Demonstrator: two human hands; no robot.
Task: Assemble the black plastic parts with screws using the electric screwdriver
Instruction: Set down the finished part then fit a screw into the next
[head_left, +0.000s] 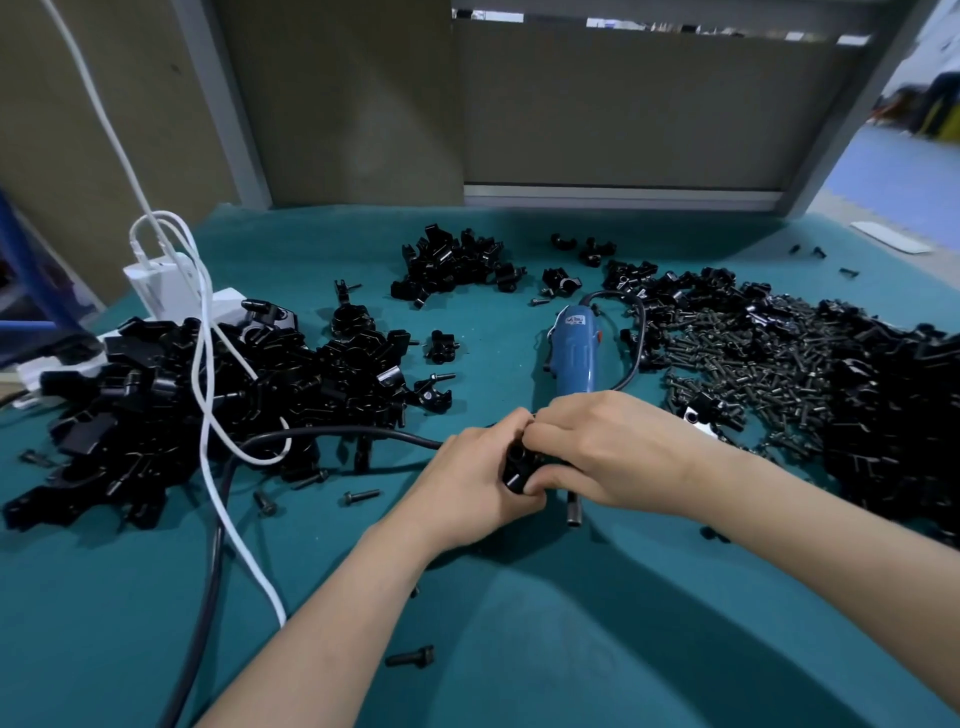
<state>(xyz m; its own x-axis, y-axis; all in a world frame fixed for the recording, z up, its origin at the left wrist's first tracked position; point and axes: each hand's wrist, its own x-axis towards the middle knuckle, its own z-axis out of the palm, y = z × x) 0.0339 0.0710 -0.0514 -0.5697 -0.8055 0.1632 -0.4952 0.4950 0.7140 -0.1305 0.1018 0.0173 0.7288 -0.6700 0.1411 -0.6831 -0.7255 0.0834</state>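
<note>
Both hands meet over the middle of the green table. My left hand (480, 480) grips a small black plastic part (519, 467), its fingers curled round it. My right hand (597, 447) pinches the same part from above and the right; whether a screw sits in its fingertips is hidden. The blue electric screwdriver (574, 358) lies on the table just behind my hands, its bit end (572, 512) sticking out below my right hand. A wide heap of black screws (753, 358) lies at the right.
A large pile of black parts (171, 395) fills the left, a smaller pile (452, 265) sits at the back, another pile (893, 431) at far right. White cables (208, 364) and a black cord (208, 571) cross the left. Loose screws (410, 657) lie near my forearms.
</note>
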